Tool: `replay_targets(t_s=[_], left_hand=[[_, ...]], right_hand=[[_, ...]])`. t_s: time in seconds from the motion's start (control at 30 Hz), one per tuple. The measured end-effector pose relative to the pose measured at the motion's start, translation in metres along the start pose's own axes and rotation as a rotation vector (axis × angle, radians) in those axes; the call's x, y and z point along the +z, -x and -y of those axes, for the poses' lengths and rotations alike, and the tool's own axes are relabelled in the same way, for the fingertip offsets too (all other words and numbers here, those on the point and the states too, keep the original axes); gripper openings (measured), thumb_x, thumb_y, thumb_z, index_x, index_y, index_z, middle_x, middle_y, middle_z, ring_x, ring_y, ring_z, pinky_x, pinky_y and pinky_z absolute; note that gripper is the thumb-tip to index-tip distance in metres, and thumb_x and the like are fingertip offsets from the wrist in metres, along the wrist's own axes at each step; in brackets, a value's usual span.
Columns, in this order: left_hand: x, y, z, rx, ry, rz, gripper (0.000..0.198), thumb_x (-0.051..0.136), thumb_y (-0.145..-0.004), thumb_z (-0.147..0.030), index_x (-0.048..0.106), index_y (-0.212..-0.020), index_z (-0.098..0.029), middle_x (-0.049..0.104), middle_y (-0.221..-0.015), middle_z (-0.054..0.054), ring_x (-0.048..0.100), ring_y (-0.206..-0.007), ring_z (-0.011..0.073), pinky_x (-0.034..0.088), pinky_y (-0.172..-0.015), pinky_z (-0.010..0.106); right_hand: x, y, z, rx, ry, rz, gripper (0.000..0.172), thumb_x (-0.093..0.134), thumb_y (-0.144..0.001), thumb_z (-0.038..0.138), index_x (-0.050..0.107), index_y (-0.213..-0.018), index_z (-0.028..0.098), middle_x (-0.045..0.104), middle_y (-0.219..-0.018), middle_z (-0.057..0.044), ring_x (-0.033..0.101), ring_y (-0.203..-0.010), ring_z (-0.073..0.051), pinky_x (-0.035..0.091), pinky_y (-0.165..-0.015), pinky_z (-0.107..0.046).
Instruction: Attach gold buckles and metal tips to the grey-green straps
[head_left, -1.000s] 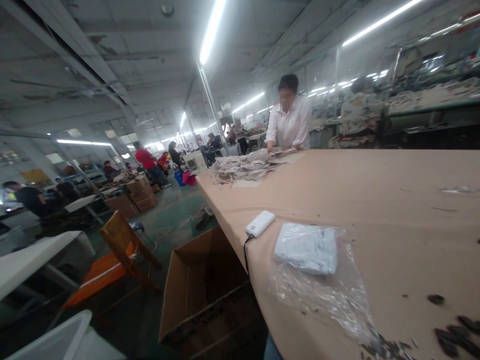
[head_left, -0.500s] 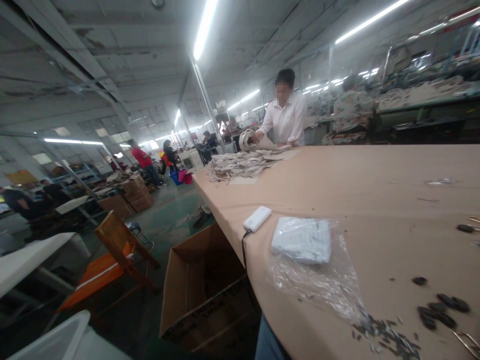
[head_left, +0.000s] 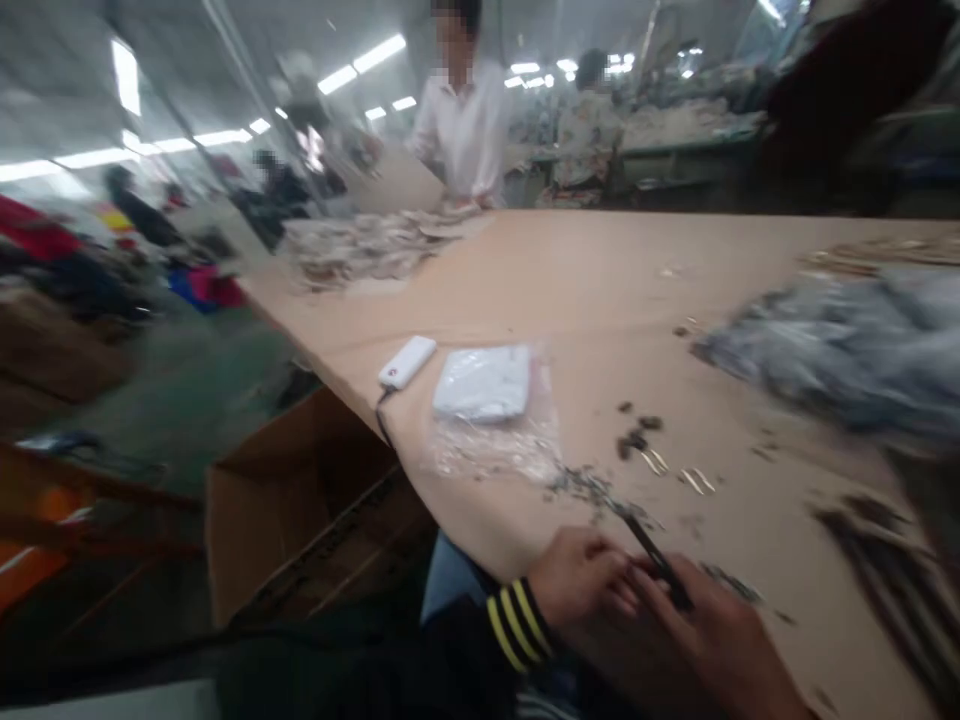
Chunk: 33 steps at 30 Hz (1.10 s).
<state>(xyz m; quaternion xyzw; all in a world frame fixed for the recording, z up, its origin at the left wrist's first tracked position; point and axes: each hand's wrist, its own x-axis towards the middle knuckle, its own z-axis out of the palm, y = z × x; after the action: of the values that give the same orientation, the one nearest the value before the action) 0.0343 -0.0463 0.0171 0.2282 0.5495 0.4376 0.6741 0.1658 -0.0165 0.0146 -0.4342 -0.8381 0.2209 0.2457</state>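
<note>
At the near edge of the table, my right hand (head_left: 716,625) grips a slim dark tool (head_left: 651,550) with a paler tip that points away from me; blur hides its exact kind. My left hand (head_left: 581,580) is closed, its fingertips meeting those of my right hand, and whatever it pinches is hidden. Beyond the tool tip lie scattered small dark and silvery pieces (head_left: 589,487). Gold-coloured metal loops (head_left: 697,481) and several small black pieces (head_left: 636,438) rest a little farther off. A clear plastic bag holding a folded white item (head_left: 484,383) lies to the left.
A white power bank (head_left: 407,363) with a black cable lies by the table's left edge. Below stands an open cardboard box (head_left: 255,500). Grey plastic-wrapped goods (head_left: 817,345) and dark strips (head_left: 885,580) are on the right. Across the table (head_left: 570,270), a person in white (head_left: 465,130) handles fabric pieces (head_left: 360,245).
The view has swung right and down. Both my hands and the tool have come into the picture. The person across has lifted a flat pale piece.
</note>
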Motion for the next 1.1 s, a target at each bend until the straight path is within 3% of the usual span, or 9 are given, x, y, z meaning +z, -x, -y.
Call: replay_targets(t_s=[0.07,0.17,0.3,0.37,0.57,0.8,1.1], left_hand=[[-0.003,0.001,-0.006,0.007,0.041,0.052,0.030,0.065,-0.063,-0.037,0.057,-0.066,-0.008,0.057,-0.053,0.000,0.054,-0.047,0.0061,0.044,-0.049,0.017],[-0.011,-0.003,-0.008,-0.029,0.072,0.098,0.028,0.067,-0.062,-0.034,0.059,-0.070,-0.008,0.060,-0.054,0.000,0.056,-0.048,0.0055,0.045,-0.049,0.014],[-0.013,0.000,-0.008,-0.108,0.114,0.106,0.022,0.067,-0.065,-0.027,0.057,-0.067,-0.008,0.061,-0.057,0.001,0.058,-0.049,0.0054,0.047,-0.049,0.012],[-0.011,0.002,-0.009,-0.119,0.114,0.093,0.018,0.066,-0.067,-0.023,0.057,-0.067,-0.007,0.062,-0.058,0.001,0.059,-0.049,0.0059,0.047,-0.047,0.012],[-0.010,0.001,-0.012,-0.098,0.063,0.054,0.015,0.062,-0.070,-0.021,0.056,-0.067,-0.008,0.062,-0.058,0.000,0.060,-0.048,0.0063,0.046,-0.046,0.011],[-0.005,0.011,-0.015,0.124,-0.100,0.120,0.021,0.059,-0.072,-0.031,0.053,-0.073,-0.011,0.064,-0.061,0.000,0.062,-0.053,0.0090,0.048,-0.048,0.016],[-0.009,0.003,-0.009,0.059,-0.084,0.119,0.020,0.054,-0.075,-0.029,0.045,-0.072,-0.012,0.061,-0.054,-0.002,0.060,-0.046,0.0080,0.045,-0.043,0.014]], right_hand=[[-0.006,-0.001,0.000,0.096,-0.084,0.136,0.028,0.038,-0.082,0.041,0.057,-0.076,0.022,0.065,-0.069,-0.005,0.062,-0.061,-0.018,0.049,-0.056,-0.028],[-0.012,-0.007,0.001,0.227,-0.168,0.216,0.023,0.044,-0.080,0.038,0.055,-0.077,0.017,0.063,-0.068,-0.005,0.059,-0.062,-0.017,0.046,-0.058,-0.027],[-0.018,-0.003,0.004,0.388,-0.320,0.221,0.024,0.036,-0.083,0.033,0.043,-0.099,0.016,0.061,-0.073,-0.003,0.056,-0.059,-0.014,0.045,-0.058,-0.027],[-0.021,0.003,0.003,0.435,-0.391,0.231,0.021,0.027,-0.086,0.030,0.037,-0.099,0.017,0.058,-0.073,-0.002,0.051,-0.049,-0.010,0.043,-0.053,-0.025],[-0.028,0.013,-0.006,0.512,-0.488,0.380,0.017,0.034,-0.084,0.030,0.040,-0.071,0.019,0.049,-0.055,0.004,0.041,-0.041,-0.007,0.035,-0.044,-0.021],[-0.032,0.019,-0.009,0.532,-0.710,0.444,0.020,0.041,-0.081,0.036,0.045,-0.076,0.016,0.053,-0.062,0.002,0.041,-0.041,-0.005,0.031,-0.040,-0.018],[-0.032,0.019,-0.013,0.565,-0.815,0.487,0.028,0.047,-0.078,0.043,0.046,-0.078,0.015,0.054,-0.061,0.002,0.039,-0.039,-0.003,0.026,-0.037,-0.017]])
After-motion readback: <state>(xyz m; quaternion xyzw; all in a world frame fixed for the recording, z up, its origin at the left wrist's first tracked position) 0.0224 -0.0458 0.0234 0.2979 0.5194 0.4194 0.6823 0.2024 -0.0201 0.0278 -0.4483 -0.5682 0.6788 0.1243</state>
